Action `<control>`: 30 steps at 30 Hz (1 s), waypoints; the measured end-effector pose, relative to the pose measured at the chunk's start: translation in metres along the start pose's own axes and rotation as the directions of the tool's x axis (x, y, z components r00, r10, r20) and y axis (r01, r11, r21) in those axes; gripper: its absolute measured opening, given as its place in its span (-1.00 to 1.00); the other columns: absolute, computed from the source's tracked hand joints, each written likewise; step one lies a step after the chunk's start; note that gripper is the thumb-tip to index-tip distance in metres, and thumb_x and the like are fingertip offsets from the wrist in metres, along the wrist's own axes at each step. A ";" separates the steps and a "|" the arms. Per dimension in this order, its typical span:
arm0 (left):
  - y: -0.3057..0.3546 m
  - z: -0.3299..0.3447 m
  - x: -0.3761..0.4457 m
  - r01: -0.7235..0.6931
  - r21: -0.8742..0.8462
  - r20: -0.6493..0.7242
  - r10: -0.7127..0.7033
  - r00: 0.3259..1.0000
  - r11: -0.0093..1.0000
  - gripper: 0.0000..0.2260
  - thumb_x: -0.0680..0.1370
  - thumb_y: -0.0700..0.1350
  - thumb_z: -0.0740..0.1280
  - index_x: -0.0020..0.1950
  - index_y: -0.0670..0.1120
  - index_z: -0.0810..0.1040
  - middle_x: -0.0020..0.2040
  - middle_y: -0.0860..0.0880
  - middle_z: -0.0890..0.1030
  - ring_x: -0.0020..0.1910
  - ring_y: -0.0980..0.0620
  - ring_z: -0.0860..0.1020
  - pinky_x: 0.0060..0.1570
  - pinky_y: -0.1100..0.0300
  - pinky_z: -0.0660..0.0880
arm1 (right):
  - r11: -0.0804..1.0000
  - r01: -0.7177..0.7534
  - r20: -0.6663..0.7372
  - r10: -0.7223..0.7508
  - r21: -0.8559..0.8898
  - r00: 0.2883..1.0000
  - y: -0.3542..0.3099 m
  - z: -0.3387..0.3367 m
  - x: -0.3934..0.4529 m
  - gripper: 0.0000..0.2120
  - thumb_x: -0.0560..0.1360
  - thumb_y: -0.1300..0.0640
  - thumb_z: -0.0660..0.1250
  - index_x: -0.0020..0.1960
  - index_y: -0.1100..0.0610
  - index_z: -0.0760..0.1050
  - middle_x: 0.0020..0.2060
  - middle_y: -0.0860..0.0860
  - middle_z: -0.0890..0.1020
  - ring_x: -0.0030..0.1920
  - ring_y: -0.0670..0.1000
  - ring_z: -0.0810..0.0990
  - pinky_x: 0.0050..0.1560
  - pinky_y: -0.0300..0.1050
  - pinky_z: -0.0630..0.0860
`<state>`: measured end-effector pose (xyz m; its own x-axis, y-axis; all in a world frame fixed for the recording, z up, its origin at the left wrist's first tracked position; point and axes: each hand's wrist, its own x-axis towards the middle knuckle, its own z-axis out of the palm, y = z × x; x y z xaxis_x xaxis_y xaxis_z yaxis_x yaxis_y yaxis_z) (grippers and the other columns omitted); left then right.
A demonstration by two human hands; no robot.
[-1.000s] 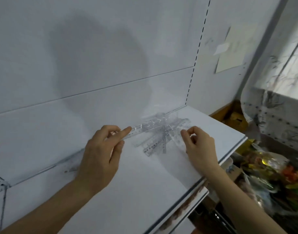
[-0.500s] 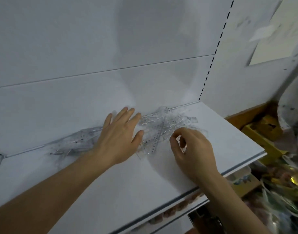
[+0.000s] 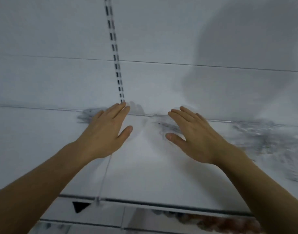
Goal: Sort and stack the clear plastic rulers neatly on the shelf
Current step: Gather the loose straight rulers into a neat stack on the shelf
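- Head view: left hand and right hand both flat, fingers straight, holding nothing.
- Rulers lie blurred along shelf back edge, long axis left-right, partly under right hand; looks nearer.
- Loose pile further right.
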<state>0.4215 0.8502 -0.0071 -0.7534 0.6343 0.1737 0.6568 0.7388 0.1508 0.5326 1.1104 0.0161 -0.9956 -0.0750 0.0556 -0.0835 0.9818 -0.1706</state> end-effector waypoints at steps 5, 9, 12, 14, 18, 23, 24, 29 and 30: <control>-0.119 -0.037 -0.096 0.204 0.041 -0.022 -0.204 0.979 0.978 -0.28 0.56 0.32 -0.13 0.64 -0.03 0.05 0.65 0.01 0.06 0.62 0.03 0.05 0.54 -0.01 0.02 | 0.985 0.170 0.071 -0.168 -0.019 0.983 -0.128 0.023 0.057 -0.31 0.64 -0.29 0.01 0.65 0.00 -0.04 0.64 -0.09 0.03 0.63 -0.04 -0.11 0.61 0.10 -0.06; -0.218 -0.071 -0.179 0.288 0.040 -0.047 -0.286 0.957 0.957 -0.18 0.50 0.37 -0.20 0.64 -0.07 0.09 0.64 -0.04 0.07 0.61 -0.02 0.07 0.54 -0.05 0.04 | 0.958 0.285 0.090 -0.281 -0.033 0.955 -0.239 0.037 0.093 -0.31 0.63 -0.30 0.00 0.65 0.01 -0.02 0.63 -0.09 0.06 0.63 -0.05 -0.09 0.60 0.07 -0.05; -0.284 -0.088 -0.232 0.329 0.048 -0.071 -0.325 0.943 0.943 -0.20 0.52 0.36 -0.15 0.62 -0.10 0.14 0.63 -0.07 0.12 0.61 -0.07 0.12 0.55 -0.10 0.10 | 0.945 0.324 0.123 -0.317 -0.040 0.940 -0.309 0.052 0.118 -0.28 0.61 -0.33 -0.05 0.65 0.01 -0.02 0.63 -0.08 0.08 0.63 -0.04 -0.04 0.61 0.10 -0.01; -0.328 -0.101 -0.269 0.382 0.059 -0.069 -0.378 0.923 0.922 -0.19 0.51 0.38 -0.16 0.62 -0.09 0.14 0.63 -0.08 0.13 0.61 -0.07 0.12 0.54 -0.14 0.13 | 0.932 0.362 0.145 -0.357 -0.006 0.923 -0.364 0.062 0.135 -0.27 0.61 -0.34 -0.06 0.65 0.02 -0.03 0.63 -0.08 0.08 0.63 -0.04 -0.03 0.61 0.10 0.00; -0.396 -0.129 -0.324 0.476 0.047 -0.068 -0.473 0.879 0.878 -0.26 0.57 0.36 -0.07 0.64 -0.07 0.09 0.65 -0.05 0.08 0.62 -0.04 0.07 0.56 -0.10 0.10 | 0.887 0.461 0.185 -0.458 0.028 0.869 -0.461 0.081 0.177 -0.27 0.61 -0.32 -0.04 0.66 0.04 -0.04 0.63 -0.06 0.07 0.62 -0.03 -0.01 0.60 0.09 0.02; -0.467 -0.145 -0.361 0.566 0.057 -0.067 -0.563 0.824 0.822 -0.37 0.66 0.21 0.07 0.64 -0.06 0.05 0.65 -0.06 0.05 0.62 -0.03 0.03 0.57 -0.07 0.07 | 0.823 0.568 0.227 -0.552 -0.002 0.802 -0.561 0.099 0.236 -0.28 0.64 -0.30 -0.01 0.66 0.07 -0.04 0.63 -0.01 0.08 0.62 -0.01 0.03 0.59 0.06 0.05; -0.481 -0.146 -0.365 0.578 0.061 -0.065 -0.574 0.816 0.814 -0.37 0.65 0.23 0.05 0.64 -0.05 0.05 0.65 -0.06 0.05 0.62 -0.03 0.03 0.57 -0.05 0.07 | 0.811 0.586 0.240 -0.567 -0.009 0.788 -0.578 0.103 0.248 -0.28 0.65 -0.29 -0.01 0.66 0.08 -0.04 0.64 0.00 0.07 0.62 -0.01 0.03 0.59 0.06 0.05; -0.558 -0.151 -0.372 0.622 0.061 -0.049 -0.620 0.783 0.781 -0.39 0.67 0.21 0.05 0.65 -0.02 0.03 0.66 -0.04 0.01 0.62 -0.03 0.02 0.56 -0.02 0.05 | 0.768 0.639 0.262 -0.608 -0.047 0.750 -0.647 0.126 0.312 -0.27 0.64 -0.30 -0.03 0.65 0.11 -0.03 0.63 0.02 0.08 0.61 0.01 0.04 0.58 0.08 0.08; -0.577 -0.152 -0.371 0.626 0.056 -0.051 -0.624 0.780 0.778 -0.39 0.66 0.22 0.03 0.65 -0.02 0.03 0.66 -0.03 0.02 0.62 -0.03 0.03 0.56 -0.02 0.05 | 0.766 0.640 0.254 -0.610 -0.055 0.751 -0.658 0.131 0.327 -0.27 0.64 -0.31 -0.03 0.65 0.11 -0.03 0.63 0.02 0.08 0.61 0.01 0.04 0.58 0.09 0.09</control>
<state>0.3271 0.1543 -0.0106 -0.9956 0.0215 0.0910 0.0370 0.9844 0.1720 0.2563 0.4166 0.0173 -0.7073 -0.6992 -0.1043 -0.6993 0.7136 -0.0414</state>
